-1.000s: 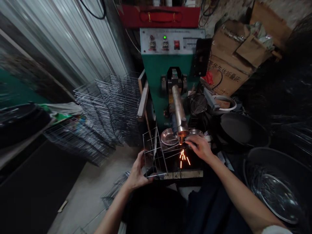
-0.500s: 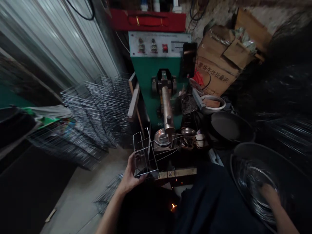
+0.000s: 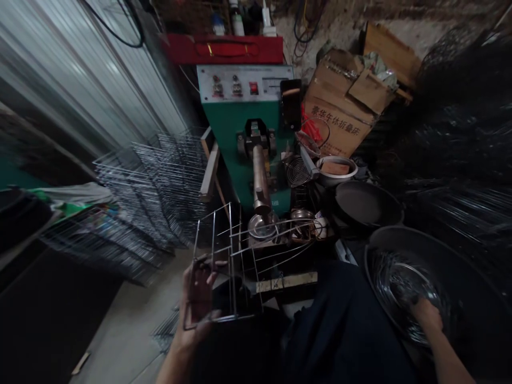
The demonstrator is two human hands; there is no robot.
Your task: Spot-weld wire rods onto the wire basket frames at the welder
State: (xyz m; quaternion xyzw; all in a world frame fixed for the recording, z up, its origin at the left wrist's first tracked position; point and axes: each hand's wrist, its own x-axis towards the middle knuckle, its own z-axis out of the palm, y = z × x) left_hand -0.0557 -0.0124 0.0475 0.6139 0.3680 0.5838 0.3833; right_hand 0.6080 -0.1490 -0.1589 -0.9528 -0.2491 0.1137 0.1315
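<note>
A thin metal wire rack (image 3: 232, 277) stands tilted in front of me, with long wires reaching right below the machine's arm. My left hand (image 3: 194, 301) is closed around its near left side, palm behind the wires and thumb at the bottom edge. At the lower right, my right hand (image 3: 429, 316) reaches into a large black basin (image 3: 460, 266) of shiny wire rings (image 3: 406, 274). Its fingertips are blurred among the rings, so whether it grips one is unclear. Facing me is a green machine (image 3: 224, 130) with a thick metal cylinder arm (image 3: 260, 176) pointing down toward me.
Stacked wire racks (image 3: 160, 181) stand at the left, beside a corrugated metal wall. A black round pan (image 3: 368, 205) and a white bowl (image 3: 338, 173) sit right of the machine, before a cardboard box (image 3: 336, 117). Small metal dishes (image 3: 262, 226) lie under the arm.
My left hand has brought the rack nearer and turned it, left of the arm. My right hand stays in the basin. The sparks below have gone. The view has shifted slightly.
</note>
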